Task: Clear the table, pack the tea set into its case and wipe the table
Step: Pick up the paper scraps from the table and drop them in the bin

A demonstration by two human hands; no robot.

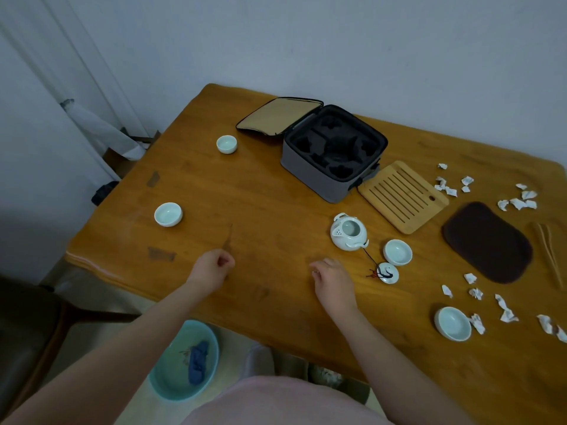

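Observation:
On the wooden table (276,210) stands the grey tea-set case (331,151), its lid folded back and its black foam slots empty. A white teapot (349,231) without its lid sits near the middle, and the lid (388,273) lies beside it on a cord. Several pale cups are spread around: cup (226,144), cup (168,214), cup (397,252), cup (453,323). My left hand (211,266) hovers over the near table with fingers loosely curled, holding nothing. My right hand (331,279) is likewise loosely curled and empty, left of the lid.
A slatted bamboo tray (402,196) lies right of the case, then a dark brown mat (487,242) and bamboo tongs (549,250). Crumpled paper scraps (518,204) litter the right side. On the floor stands a teal basin (184,360) with a blue cloth (198,361).

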